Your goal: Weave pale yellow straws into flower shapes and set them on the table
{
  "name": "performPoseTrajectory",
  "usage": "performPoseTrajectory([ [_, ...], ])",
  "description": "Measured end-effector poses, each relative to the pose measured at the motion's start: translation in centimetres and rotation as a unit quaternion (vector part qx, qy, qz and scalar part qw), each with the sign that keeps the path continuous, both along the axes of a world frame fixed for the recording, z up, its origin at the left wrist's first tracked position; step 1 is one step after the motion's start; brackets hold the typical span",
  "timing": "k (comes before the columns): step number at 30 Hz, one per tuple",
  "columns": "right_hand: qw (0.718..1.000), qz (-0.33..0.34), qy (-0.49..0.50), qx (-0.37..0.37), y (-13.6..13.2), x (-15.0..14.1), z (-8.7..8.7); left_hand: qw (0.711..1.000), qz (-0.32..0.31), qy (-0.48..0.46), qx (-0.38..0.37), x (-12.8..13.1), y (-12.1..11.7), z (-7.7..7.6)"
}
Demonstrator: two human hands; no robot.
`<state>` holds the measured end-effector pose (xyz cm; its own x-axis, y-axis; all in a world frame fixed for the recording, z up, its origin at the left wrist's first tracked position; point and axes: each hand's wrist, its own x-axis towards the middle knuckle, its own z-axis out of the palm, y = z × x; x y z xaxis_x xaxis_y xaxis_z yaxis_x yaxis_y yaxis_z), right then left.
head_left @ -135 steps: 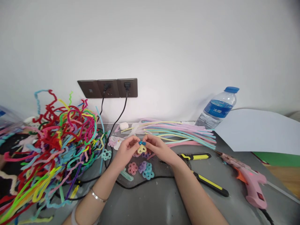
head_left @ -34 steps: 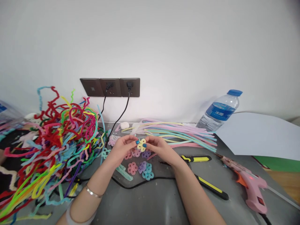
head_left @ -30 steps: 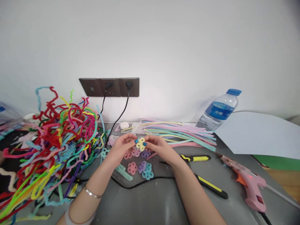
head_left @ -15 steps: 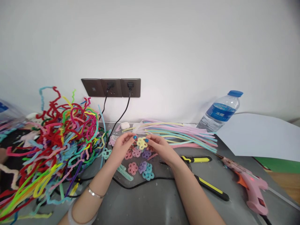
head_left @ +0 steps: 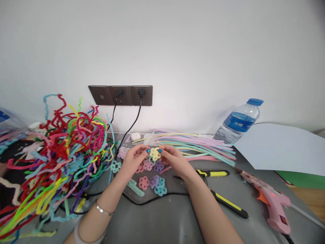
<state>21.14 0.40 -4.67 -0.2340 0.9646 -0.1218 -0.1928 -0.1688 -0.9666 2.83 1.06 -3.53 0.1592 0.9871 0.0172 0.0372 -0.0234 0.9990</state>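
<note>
Yellow flower (head_left: 155, 154) sits above the bench (head_left: 165, 220), pinched in my right fingers (head_left: 166, 156); left fingers (head_left: 142, 156) are at its edge — I cannot tell their grip. Uneven pressure could bend its loops; slack, drop it.

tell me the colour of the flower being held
The flower is pale yellow, clearest in the head view.

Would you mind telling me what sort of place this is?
It looks like a craft workspace, perhaps at home or in a small studio; the view cannot settle which. The signs are a tangled heap of pipe cleaners, a glue gun and a yellow looped flower.
</note>
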Motion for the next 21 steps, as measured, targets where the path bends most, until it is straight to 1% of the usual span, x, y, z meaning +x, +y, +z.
performPoseTrajectory([
  [7,1.000,0.005,-0.006,0.002,0.0,0.0,-0.2,1.000,-0.017,0.001,-0.010,0.2,-0.2,-0.1],
  [11,1.000,0.012,-0.012,0.011,-0.2,0.0,0.1,0.998,-0.053,0.006,-0.013,0.5,-0.3,0.0],
  [14,0.999,0.021,-0.016,0.017,-0.4,-0.1,0.5,0.998,-0.063,0.019,-0.018,0.7,-0.4,0.2],
  [18,0.999,0.033,-0.020,0.034,-0.5,0.0,0.9,0.997,-0.067,0.023,-0.044,0.6,-0.7,0.6],
  [21,0.998,0.043,-0.022,0.044,-0.5,0.0,0.9,0.995,-0.070,0.007,-0.066,0.7,-0.9,0.7],
])
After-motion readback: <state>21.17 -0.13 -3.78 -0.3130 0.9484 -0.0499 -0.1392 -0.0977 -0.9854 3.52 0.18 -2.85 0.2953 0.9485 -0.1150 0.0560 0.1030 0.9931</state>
